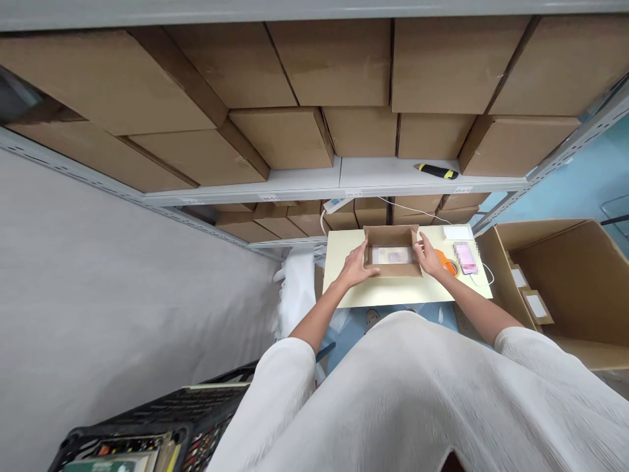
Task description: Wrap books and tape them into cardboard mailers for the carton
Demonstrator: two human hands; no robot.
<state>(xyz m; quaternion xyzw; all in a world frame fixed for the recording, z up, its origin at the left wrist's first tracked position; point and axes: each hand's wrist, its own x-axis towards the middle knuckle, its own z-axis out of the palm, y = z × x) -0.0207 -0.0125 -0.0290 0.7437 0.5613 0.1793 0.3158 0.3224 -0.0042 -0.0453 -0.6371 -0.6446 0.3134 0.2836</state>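
A small open cardboard box (pixel 393 270) rests on a pale yellow table (pixel 354 298). Inside it lies a flat packet (pixel 392 254) that looks wrapped in clear plastic; its markings are too small to read. My left hand (pixel 356 265) grips the box's left side, thumb stretched along the front wall. On the opposite side my right hand (pixel 428 255) holds the right wall with bent fingers. Just right of that hand sit an orange tape dispenser (pixel 445 261) and a phone with a pink screen (pixel 465 257).
Shelves above hold rows of cardboard boxes (pixel 329 62), and a yellow-black utility knife (pixel 437 172) lies on the shelf edge. A large open carton (pixel 565 282) stands at right. At lower left is a black crate (pixel 196 413) with books. White wrapping material (pixel 297 288) hangs left of the table.
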